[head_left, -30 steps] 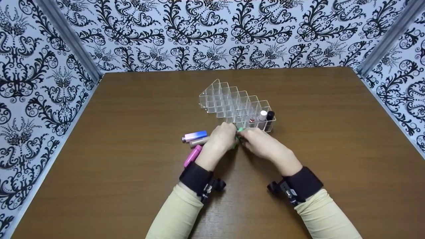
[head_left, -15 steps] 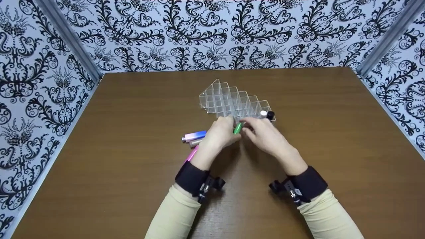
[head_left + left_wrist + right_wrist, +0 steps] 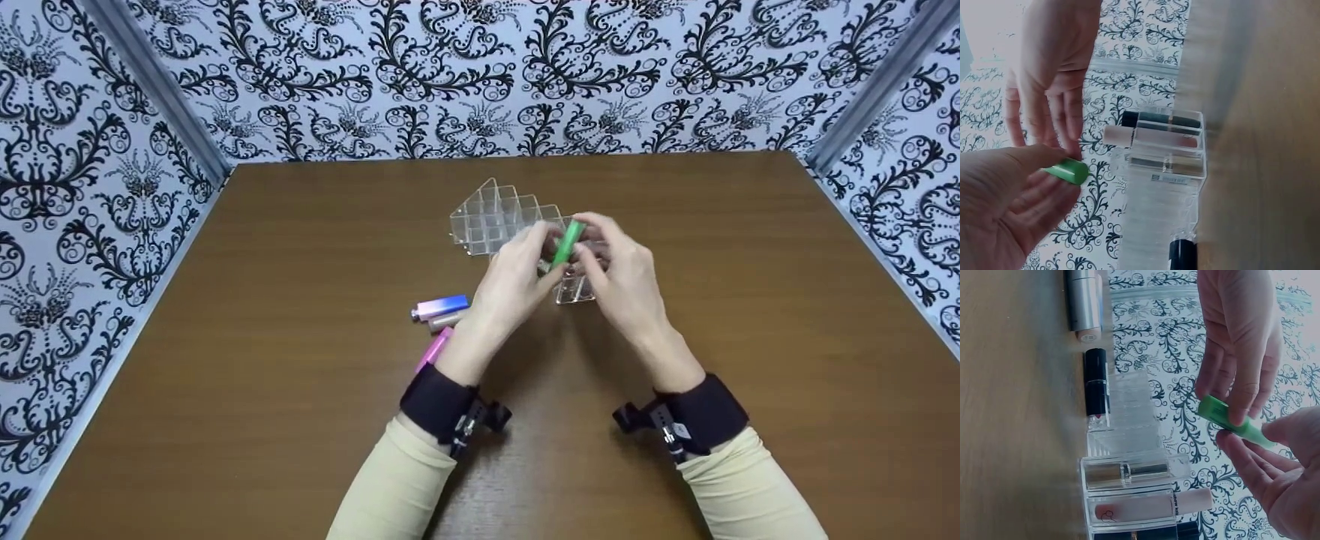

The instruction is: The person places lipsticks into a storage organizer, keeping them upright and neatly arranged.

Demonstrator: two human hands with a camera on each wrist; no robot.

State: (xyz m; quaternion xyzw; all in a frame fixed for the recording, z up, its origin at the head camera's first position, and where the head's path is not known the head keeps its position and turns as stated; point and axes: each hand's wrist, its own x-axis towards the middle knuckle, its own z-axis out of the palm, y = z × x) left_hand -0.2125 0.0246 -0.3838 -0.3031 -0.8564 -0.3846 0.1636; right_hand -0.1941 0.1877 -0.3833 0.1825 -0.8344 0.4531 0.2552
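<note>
A slim green cosmetic tube (image 3: pixel 568 243), tapered at one end, is held up in front of the clear stepped organizer (image 3: pixel 474 225). My left hand (image 3: pixel 514 281) pinches it, with the thumb laid along its side in the right wrist view. The thumb and index finger of my right hand (image 3: pixel 630 281) are around its other end. Behind the hands, the organizer's near slots hold a pale pink lip gloss tube (image 3: pixel 1193 500), a dark tube (image 3: pixel 1129 119) and a clear tube with a metallic band (image 3: pixel 1124 473). In the head view the hands hide these slots.
Left of my left hand lie a pink-and-blue tube (image 3: pixel 440 307), a greyish tube (image 3: pixel 445 322) and a magenta tube (image 3: pixel 435 349) on the brown table (image 3: pixel 300 420). A black lipstick (image 3: pixel 1095 382) stands beside the organizer. Patterned walls (image 3: pixel 480 82) border the table.
Both hands have risen and moved forward and right, bringing the green tube up from low by the organizer's front edge. The tubes on the left stay put.
</note>
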